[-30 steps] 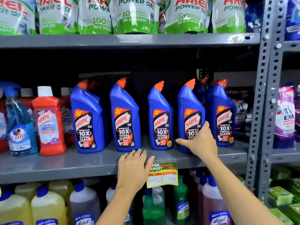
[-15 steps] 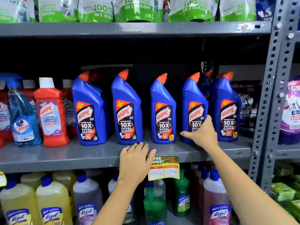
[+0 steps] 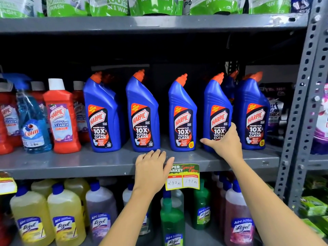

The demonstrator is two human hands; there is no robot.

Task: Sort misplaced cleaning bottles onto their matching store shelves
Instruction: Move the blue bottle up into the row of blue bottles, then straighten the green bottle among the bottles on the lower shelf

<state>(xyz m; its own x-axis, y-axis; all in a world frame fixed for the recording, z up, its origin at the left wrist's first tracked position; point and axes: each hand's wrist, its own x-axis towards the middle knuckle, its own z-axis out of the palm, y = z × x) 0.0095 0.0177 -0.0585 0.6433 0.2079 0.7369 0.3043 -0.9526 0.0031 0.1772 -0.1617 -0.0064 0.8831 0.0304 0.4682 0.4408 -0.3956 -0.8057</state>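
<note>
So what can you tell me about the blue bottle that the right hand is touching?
The blue plastic Harpic bottle with the slanted orange cap stands upright on the grey metal shelf, fourth in the front row. Its black and orange label reads 10X Total Clean. The right hand wraps its lower front, hiding part of the label.

Green pouches (image 3: 152, 5) cut by top edge; rear bottle (image 3: 229, 86) mostly hidden
</note>
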